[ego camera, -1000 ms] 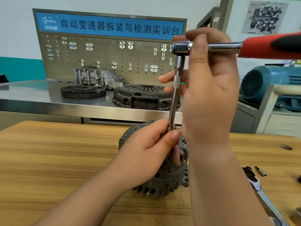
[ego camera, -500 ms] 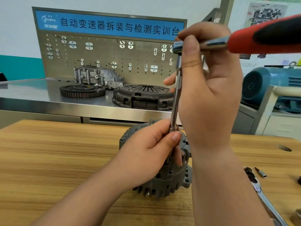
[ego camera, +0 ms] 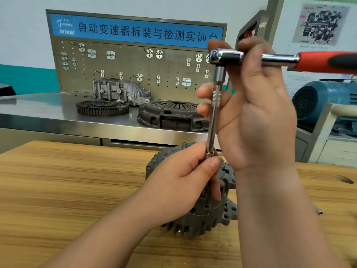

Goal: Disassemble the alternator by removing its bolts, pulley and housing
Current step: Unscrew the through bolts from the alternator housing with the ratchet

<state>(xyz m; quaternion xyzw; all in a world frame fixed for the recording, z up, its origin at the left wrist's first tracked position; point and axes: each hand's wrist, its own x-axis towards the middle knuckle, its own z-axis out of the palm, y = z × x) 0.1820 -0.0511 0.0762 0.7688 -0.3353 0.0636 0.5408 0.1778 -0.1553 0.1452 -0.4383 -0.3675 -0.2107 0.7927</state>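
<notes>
A grey finned alternator [ego camera: 201, 219] stands on the wooden table [ego camera: 67, 190]. My left hand [ego camera: 181, 182] lies over its top and pinches the lower end of a long chrome extension bar [ego camera: 213, 120], which rises upright from it. The socket and bolt under my fingers are hidden. My right hand [ego camera: 257, 113] grips the chrome head of a ratchet wrench [ego camera: 228, 56] at the top of the bar. Its red and black handle [ego camera: 328, 61] points right, out of view.
A steel bench [ego camera: 48, 115] behind the table carries a toothed flywheel [ego camera: 102, 107], a clutch cover [ego camera: 172, 115] and a gearbox casting [ego camera: 119, 90] before a pegboard. A blue motor [ego camera: 313, 99] sits right. A small bit [ego camera: 318, 210] lies on the table at right.
The ratchet handle tilted upward half a second ago and is level again, pointing right. My left hand keeps its hold on the bar's lower end; the alternator has not moved.
</notes>
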